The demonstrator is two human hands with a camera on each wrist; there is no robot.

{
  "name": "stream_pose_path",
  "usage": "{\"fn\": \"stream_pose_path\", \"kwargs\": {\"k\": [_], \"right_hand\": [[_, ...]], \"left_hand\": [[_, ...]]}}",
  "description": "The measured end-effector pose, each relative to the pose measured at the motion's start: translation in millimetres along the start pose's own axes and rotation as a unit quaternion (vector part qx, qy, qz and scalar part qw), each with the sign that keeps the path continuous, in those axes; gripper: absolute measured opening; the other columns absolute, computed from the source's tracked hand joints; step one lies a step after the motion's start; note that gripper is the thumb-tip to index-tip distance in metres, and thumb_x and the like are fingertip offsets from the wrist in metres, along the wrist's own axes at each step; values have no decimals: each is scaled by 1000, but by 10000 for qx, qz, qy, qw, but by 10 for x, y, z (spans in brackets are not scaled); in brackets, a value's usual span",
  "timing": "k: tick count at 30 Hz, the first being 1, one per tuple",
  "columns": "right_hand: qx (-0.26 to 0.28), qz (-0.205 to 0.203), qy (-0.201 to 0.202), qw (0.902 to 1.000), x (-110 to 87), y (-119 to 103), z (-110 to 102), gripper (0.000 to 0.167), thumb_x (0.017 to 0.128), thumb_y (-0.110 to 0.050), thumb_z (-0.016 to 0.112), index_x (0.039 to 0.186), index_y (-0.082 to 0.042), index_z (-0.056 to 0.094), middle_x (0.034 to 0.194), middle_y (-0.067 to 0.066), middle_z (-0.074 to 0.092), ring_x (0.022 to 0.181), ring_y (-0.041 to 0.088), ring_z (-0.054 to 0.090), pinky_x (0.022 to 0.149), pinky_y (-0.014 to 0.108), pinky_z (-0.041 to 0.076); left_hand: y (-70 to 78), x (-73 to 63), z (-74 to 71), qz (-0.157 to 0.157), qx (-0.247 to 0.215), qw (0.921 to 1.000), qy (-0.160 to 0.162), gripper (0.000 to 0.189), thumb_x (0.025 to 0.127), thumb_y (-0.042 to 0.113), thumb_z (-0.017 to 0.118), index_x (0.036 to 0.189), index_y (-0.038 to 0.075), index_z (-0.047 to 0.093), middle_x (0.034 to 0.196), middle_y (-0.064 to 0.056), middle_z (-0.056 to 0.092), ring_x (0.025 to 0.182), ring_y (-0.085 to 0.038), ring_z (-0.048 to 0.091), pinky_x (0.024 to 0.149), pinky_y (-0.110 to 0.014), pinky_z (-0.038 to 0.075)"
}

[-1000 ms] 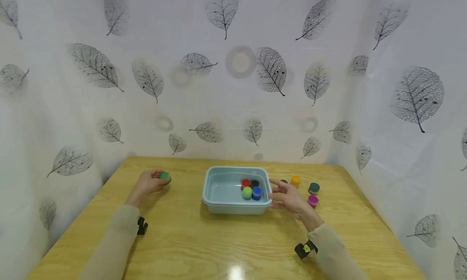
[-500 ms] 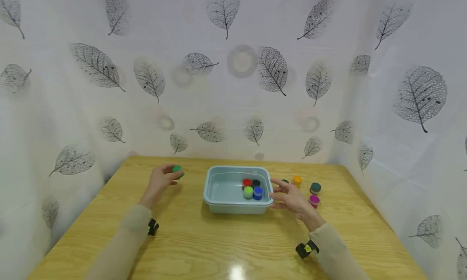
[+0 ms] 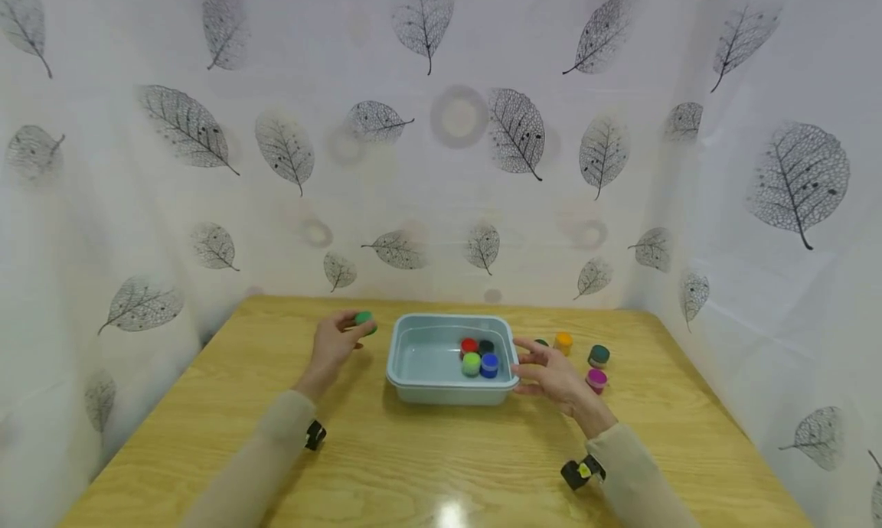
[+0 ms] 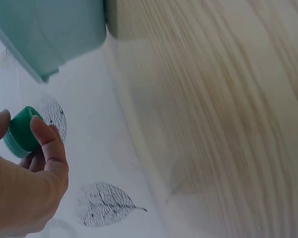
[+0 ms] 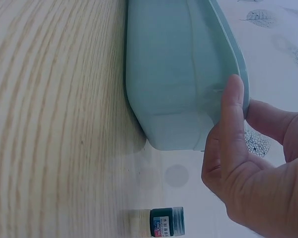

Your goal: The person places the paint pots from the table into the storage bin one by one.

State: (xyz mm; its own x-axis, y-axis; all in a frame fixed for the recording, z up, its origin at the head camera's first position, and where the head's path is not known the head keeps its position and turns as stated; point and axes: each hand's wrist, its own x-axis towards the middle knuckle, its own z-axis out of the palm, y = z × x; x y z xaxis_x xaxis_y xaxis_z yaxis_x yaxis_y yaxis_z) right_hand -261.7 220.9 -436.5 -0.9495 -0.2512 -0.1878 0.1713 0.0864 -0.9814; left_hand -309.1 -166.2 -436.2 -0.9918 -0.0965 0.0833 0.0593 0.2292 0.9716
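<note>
My left hand (image 3: 334,348) pinches a green paint jar (image 3: 366,322) between thumb and fingers, lifted over the table left of a pale blue plastic tub (image 3: 413,386). In the left wrist view the green jar (image 4: 23,132) is tilted, with the tub (image 4: 64,34) above it. At the tub's right end, my right hand (image 3: 558,379) holds the rim; the right wrist view shows fingers (image 5: 232,99) against the outer wall. Inside the tub stand a red jar (image 3: 469,348), a black jar (image 3: 486,347), a light green jar (image 3: 472,364) and a blue jar (image 3: 489,366).
Right of the tub stand an orange jar (image 3: 563,343), a dark green jar (image 3: 599,356) and a magenta jar (image 3: 596,380). Another dark jar (image 3: 542,343) is partly hidden behind my right hand. A leaf-printed curtain (image 3: 441,206) surrounds the wooden table (image 3: 413,467).
My left hand has carried the green jar rightward, closer to the tub. The right hand keeps its place on the rim, and the jars in the tub stay where they were.
</note>
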Motion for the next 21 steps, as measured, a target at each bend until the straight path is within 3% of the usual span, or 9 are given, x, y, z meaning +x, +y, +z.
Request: {"fn": "stream_pose_path", "kwargs": {"k": [1,10,21], "right_hand": [[4,-9,3,10000,1,1,0,65,95,-7,63,153,-8,32,124,20,46,96,22,64,82,36,61],[-27,-7,42,10000,9,-5,6,64,95,-6,62,152,-9,33,120,17,47,93,20,63,80,33,61],[-42,-39,52,10000,-3,-4,8,66,94,-5,63,152,-7,33,121,19,48,94,21,64,80,33,61]], "left_hand": [[-32,22,44,46,-39,10000,34,42,90,23,73,125,3,62,121,-18,66,98,-17,66,76,-28,60],[149,-14,386,316,-311,9990,91,39,86,20,77,120,3,66,116,-16,67,100,-25,66,81,-31,61],[294,-57,725,321,699,9966,-301,40,84,21,77,120,6,66,112,-11,69,104,-25,65,91,-38,57]]}}
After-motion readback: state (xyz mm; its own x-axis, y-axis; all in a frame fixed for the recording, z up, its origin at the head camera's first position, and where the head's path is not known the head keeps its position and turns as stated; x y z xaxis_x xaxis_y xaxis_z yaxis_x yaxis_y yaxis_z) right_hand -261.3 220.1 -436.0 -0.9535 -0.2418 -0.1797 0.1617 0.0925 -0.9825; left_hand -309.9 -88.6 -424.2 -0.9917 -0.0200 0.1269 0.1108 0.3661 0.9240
